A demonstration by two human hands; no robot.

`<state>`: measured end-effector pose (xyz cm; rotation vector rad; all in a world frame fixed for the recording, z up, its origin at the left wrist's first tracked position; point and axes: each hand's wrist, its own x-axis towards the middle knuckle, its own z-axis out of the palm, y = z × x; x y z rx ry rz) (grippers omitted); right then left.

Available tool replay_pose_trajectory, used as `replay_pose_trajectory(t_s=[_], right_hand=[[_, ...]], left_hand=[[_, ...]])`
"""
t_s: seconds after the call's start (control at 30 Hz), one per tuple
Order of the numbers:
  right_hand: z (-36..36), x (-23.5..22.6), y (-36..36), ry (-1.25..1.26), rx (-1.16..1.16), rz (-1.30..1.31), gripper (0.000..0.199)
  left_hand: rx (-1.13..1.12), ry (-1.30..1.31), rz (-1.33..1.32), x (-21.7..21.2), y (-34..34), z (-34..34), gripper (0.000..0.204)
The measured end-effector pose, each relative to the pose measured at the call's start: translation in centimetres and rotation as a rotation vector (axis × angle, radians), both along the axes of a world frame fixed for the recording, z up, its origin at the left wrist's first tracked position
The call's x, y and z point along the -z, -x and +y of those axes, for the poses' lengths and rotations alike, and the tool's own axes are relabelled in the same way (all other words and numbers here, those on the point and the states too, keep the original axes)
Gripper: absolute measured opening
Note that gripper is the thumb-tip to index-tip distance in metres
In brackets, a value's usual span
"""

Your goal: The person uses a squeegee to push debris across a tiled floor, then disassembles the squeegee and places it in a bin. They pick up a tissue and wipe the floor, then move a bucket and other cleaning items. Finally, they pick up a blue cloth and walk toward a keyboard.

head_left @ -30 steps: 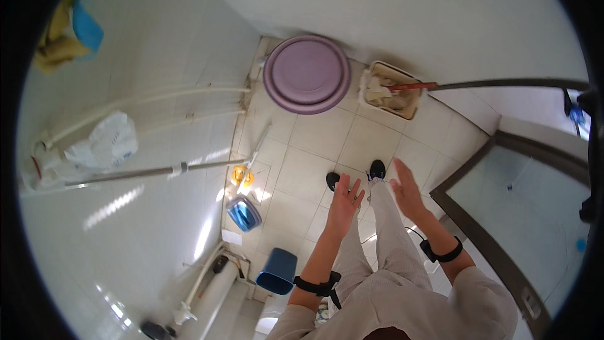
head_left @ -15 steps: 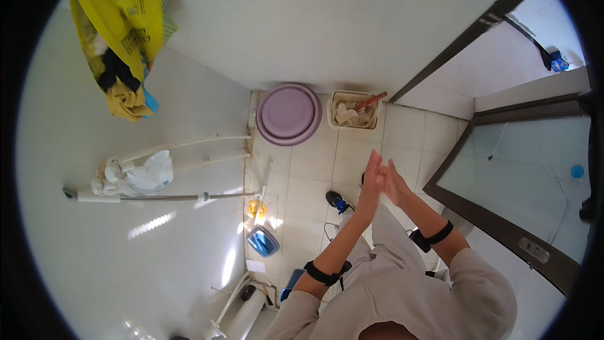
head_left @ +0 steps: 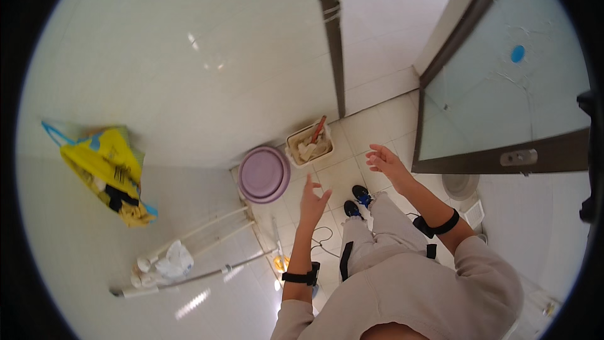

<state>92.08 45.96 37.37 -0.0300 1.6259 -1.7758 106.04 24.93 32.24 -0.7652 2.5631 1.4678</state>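
Note:
My left hand (head_left: 313, 201) hangs in the air with nothing in it, its fingers apart. It is nearest to a round purple basin (head_left: 262, 175) that leans by the wall. Raised to the right, my right hand (head_left: 386, 165) is also bare, the fingers loosely bent and spread. The two hands are well apart from each other. Just beyond them a cream waste bin (head_left: 299, 158) holds crumpled paper and a reddish-brown stick-like thing (head_left: 319, 128). Both forearms wear black straps (head_left: 301, 276).
A glass door (head_left: 484, 107) with a dark frame stands ajar at the right, beside a doorway. Along the left wall are a yellow bag (head_left: 104, 164) with cloth in it, a white plastic bag (head_left: 175, 260) and a long pole (head_left: 201, 276). A cable (head_left: 323, 242) lies on the tiled floor.
My hands, pressed together before, have come apart, the left to the left and the right staying right. The view has turned toward the doorway.

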Motion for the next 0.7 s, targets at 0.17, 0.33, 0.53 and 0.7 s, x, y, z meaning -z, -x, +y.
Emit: replay_pose_trajectory(t_s=[0.17,0.33,0.53,0.7], right_hand=[[5.6,1.6,-1.5,-0.076,0.127,0.049,0.047],[9.3,1.3,-3.1,-0.087,0.269,0.052,0.048],[11.8,2.8,-2.9,-0.028,0.396,-0.096,0.053],[12.6,3.6,1.8,-0.013,0.436,-0.05,0.053]], left_hand=[[-0.007,-0.219,0.204,0.7,1.5,0.1,0.087],[0.139,-0.261,0.192,-0.4,5.4,2.0,0.078],[0.129,-0.464,0.188,-2.0,9.8,4.9,0.071],[0.043,-0.566,0.218,-3.6,15.7,6.8,0.073]])
